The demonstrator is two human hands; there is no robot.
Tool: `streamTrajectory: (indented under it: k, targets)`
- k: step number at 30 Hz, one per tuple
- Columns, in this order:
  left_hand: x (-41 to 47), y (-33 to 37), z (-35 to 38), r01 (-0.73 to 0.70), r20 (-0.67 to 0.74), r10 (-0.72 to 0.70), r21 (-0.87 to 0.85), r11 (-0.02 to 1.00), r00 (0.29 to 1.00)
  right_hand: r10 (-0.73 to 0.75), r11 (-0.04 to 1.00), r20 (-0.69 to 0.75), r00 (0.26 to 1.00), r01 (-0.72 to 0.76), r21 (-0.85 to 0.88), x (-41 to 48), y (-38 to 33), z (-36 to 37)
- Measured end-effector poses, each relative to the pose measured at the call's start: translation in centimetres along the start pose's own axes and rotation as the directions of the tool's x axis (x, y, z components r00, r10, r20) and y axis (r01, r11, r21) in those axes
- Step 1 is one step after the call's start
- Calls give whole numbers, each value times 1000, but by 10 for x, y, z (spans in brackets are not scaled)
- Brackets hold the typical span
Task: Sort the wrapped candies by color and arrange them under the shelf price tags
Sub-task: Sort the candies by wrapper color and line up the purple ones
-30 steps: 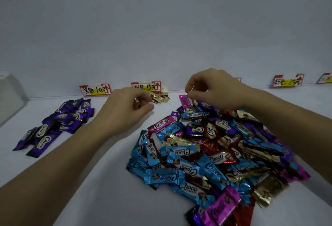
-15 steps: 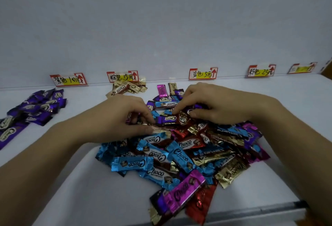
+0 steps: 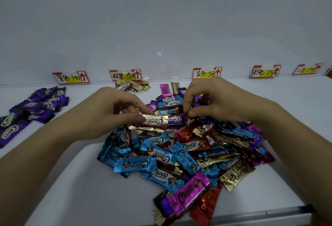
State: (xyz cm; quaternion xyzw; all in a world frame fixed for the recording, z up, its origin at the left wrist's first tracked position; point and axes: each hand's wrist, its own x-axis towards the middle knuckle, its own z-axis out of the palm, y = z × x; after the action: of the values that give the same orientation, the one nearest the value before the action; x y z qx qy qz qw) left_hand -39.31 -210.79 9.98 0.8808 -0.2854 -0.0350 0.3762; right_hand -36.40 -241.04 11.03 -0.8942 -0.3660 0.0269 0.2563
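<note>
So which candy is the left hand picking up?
The gold candy with the white Choco label, at the pile's upper left. It is the only one the left hand pinches, by its end, between thumb and forefinger.

Your left hand (image 3: 107, 110) pinches one end of a gold candy (image 3: 156, 121) just above the mixed pile (image 3: 179, 153). Your right hand (image 3: 215, 100) pinches into the top of that pile close by. Purple candies (image 3: 39, 107) lie under the far left price tag (image 3: 71, 78), and a few gold candies (image 3: 132, 85) lie under the next tag (image 3: 125, 75).
</note>
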Motion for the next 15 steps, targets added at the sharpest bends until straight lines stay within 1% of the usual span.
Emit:
streamTrajectory:
  k: [6,10,15]
  targets:
    - [0,-5,1,45,32,-45,27,999,998,3,998,-23,1000,-2,61,2,2,3]
    - [0,-11,1,-27,64,17,154,988,998,40,998,24,999,-41,51,1,-2,3]
    - [-1,-18,-3,-48,45,42,138,989,998,60,992,-71,996,-51,117,1,-7,0]
